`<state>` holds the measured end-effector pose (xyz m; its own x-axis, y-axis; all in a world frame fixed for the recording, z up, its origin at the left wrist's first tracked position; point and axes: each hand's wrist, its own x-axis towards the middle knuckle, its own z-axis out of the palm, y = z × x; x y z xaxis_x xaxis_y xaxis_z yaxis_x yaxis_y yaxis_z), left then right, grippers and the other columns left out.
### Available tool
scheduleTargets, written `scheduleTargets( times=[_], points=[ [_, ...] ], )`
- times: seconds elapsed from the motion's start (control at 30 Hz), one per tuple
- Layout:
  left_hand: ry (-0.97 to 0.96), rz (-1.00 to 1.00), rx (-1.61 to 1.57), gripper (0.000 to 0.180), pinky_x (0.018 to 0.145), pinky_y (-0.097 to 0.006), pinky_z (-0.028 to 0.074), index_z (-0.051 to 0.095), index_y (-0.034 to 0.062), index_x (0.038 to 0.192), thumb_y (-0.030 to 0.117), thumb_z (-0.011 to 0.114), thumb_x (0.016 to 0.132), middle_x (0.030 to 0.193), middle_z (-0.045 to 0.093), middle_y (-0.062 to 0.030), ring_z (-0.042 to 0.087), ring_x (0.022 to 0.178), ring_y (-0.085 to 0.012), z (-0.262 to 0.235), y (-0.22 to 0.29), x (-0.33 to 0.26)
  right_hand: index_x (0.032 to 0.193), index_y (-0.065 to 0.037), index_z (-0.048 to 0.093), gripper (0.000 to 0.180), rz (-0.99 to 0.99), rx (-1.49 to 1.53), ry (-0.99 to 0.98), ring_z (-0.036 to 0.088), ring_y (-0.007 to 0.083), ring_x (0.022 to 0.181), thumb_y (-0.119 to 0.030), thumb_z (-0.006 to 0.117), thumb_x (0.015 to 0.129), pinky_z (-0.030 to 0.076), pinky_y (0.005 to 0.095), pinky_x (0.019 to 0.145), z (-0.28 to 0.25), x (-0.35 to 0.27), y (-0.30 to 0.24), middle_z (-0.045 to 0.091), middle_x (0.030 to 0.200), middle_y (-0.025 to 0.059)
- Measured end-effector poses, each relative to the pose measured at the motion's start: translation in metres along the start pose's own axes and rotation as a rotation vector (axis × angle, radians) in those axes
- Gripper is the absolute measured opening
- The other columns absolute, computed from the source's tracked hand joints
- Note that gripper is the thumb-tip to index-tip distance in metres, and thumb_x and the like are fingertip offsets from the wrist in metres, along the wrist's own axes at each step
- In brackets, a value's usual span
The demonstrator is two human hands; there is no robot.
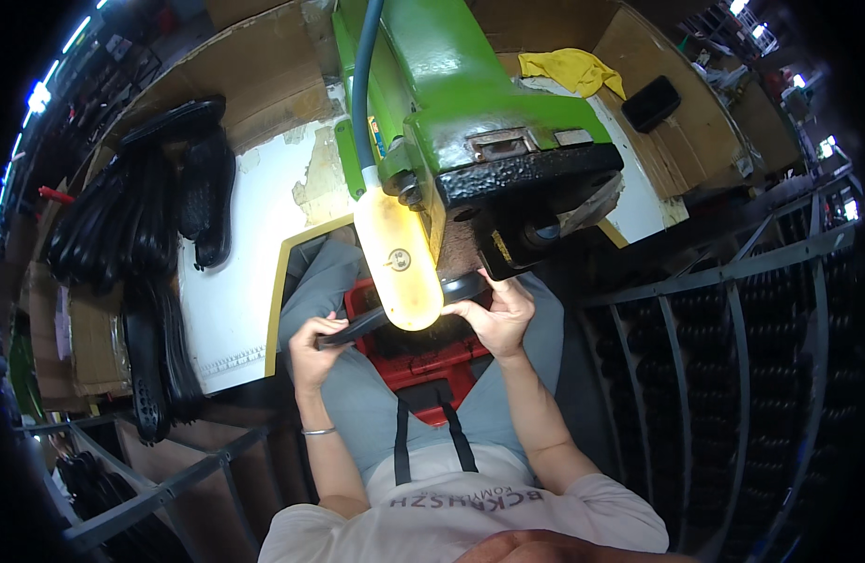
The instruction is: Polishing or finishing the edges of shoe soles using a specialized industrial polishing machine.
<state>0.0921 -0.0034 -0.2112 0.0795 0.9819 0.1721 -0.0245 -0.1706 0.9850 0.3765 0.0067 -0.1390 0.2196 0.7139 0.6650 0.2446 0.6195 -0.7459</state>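
One black sole (pixel 365 325), long axis eight to two o'clock, passes behind the yellow housing (pixel 402 267), left hand (pixel 311 352) pinching its eight-o'clock end, right hand (pixel 503 321), nearer the green machine (pixel 475 75), gripping toward two.

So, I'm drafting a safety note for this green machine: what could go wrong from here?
The right hand holds the black piece seemingly close to the green machine's head, so a slip might bring fingers against it. The yellow housing hides the piece's middle in this view, so misalignment could go unnoticed. The metal bracelet on the left hand's wrist might snag if brought nearer.
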Motion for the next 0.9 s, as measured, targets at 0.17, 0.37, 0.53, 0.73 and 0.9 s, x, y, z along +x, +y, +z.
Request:
scheduleTargets(
  times=[0.17,0.37,0.53,0.73,0.9],
  points=[
    [0.014,0.32,0.635,0.049,0.089,-0.043,0.049,0.064,0.0021,0.101,0.025,0.086,0.064,0.092,0.067,-0.0162,0.064,0.088,-0.036,0.094,0.073,0.022,0.114,0.0,0.063,0.064,-0.019,-0.04,-0.041,0.066,0.0213,0.093,-0.002,0.088,0.056,0.055,0.0307,0.079,0.002,-0.001,-0.006,0.067,0.11,0.0156],
    [0.126,0.033,-0.12,0.035,0.086,-0.03,0.049,0.058,0.0033,0.099,0.002,0.081,0.072,0.093,0.063,-0.0052,0.061,0.093,-0.0162,0.139,0.024,0.025,0.126,0.007,0.054,0.056,0.493,0.477,0.006,0.061,0.0139,0.099,-0.003,0.078,0.077,0.049,0.0289,0.089,0.002,-0.041,0.042,0.065,0.112,0.0081],
    [0.11,0.01,-0.414,0.041,0.091,-0.03,0.047,0.053,0.0013,0.106,0.005,0.081,0.075,0.103,0.062,-0.0061,0.06,0.098,-0.0159,0.172,0.01,0.018,0.129,-0.005,0.053,0.05,0.834,0.695,0.113,0.058,0.0146,0.106,-0.004,0.069,0.082,0.046,0.0319,0.09,-0.024,-0.106,0.108,0.061,0.116,0.0059],
    [0.175,0.088,-0.267,0.046,0.087,-0.029,0.049,0.052,0.0018,0.107,0.002,0.082,0.073,0.099,0.06,-0.0049,0.06,0.093,-0.0146,0.174,-0.013,0.024,0.108,-0.006,0.052,0.043,0.68,0.346,0.399,0.055,0.0135,0.089,0.001,0.075,0.073,0.046,0.026,0.08,-0.074,-0.069,0.093,0.054,0.098,0.0023],
    [0.07,0.102,-0.234,0.064,0.086,-0.029,0.051,0.053,-0.0032,0.12,0.002,0.086,0.065,0.106,0.063,-0.0066,0.062,0.095,-0.0169,0.148,0.008,0.029,0.099,-0.003,0.054,0.048,0.305,-0.267,0.299,0.049,0.0176,0.094,-0.006,0.086,0.064,0.039,0.0295,0.09,-0.11,0.01,0.028,0.052,0.099,0.0044]
  ],
)
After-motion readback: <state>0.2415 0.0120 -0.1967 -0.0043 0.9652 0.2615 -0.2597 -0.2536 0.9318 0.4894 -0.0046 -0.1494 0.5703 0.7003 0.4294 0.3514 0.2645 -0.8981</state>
